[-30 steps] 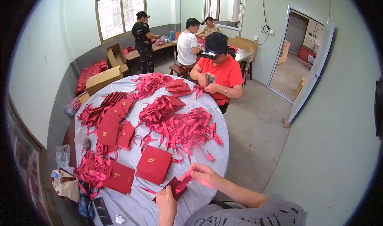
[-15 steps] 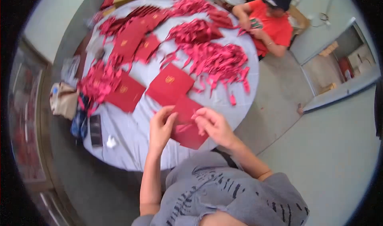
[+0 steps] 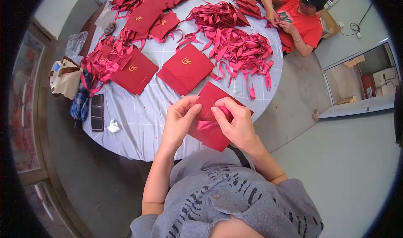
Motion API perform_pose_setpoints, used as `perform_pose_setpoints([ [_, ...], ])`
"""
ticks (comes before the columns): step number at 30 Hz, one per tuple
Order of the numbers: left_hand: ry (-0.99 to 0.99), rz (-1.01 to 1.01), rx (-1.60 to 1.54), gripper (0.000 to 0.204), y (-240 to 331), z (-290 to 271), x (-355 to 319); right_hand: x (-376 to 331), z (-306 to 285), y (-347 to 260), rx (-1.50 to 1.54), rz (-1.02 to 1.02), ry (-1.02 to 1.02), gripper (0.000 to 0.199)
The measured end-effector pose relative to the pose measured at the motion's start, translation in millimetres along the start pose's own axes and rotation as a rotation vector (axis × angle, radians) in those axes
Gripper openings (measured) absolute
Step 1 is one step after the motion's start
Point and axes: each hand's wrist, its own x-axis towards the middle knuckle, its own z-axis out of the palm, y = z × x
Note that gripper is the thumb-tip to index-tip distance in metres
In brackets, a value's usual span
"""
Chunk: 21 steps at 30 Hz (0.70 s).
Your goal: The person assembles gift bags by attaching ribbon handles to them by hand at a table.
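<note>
A flat red paper bag (image 3: 210, 133) lies at the near edge of the round table (image 3: 138, 120), over my lap. My left hand (image 3: 179, 119) pinches its left side, fingers curled against the paper. My right hand (image 3: 235, 120) grips the bag's middle together with a short red ribbon (image 3: 206, 124) that runs between my two hands. Two more flat red bags with gold emblems, one (image 3: 185, 68) just beyond my hands and one (image 3: 134, 72) to its left, lie on the pale cloth.
A heap of red ribbons (image 3: 241, 49) covers the table's right side; stacks of red bags (image 3: 151, 15) lie at the far end. A dark phone (image 3: 97, 112) and crumpled tissue (image 3: 113, 126) sit at the left edge. A person in a red shirt (image 3: 300, 23) works across the table.
The view has tilted down from the room to my hands. The red bag has come closer to me, and both hands have closed on it and the ribbon.
</note>
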Motion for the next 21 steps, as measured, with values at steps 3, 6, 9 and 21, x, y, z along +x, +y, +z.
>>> perform_pose_setpoints([
  [3, -0.018, -0.039, -0.041, 0.02, 7, 4, -1, 2, -3, -5, -0.05, 0.013, 0.004, 0.01],
  [6, -0.029, -0.086, -0.058, 0.02, 6, 4, 0, 2, -3, -4, -0.071, -0.02, 0.012, 0.009],
  [9, -0.018, -0.092, -0.046, 0.019, 5, 7, 0, 3, -2, -4, -0.085, -0.07, 0.038, 0.009],
  [21, 0.082, 0.164, 0.24, 0.017, -8, 17, -7, 4, -9, 2, -0.096, 0.019, -0.049, 0.011],
])
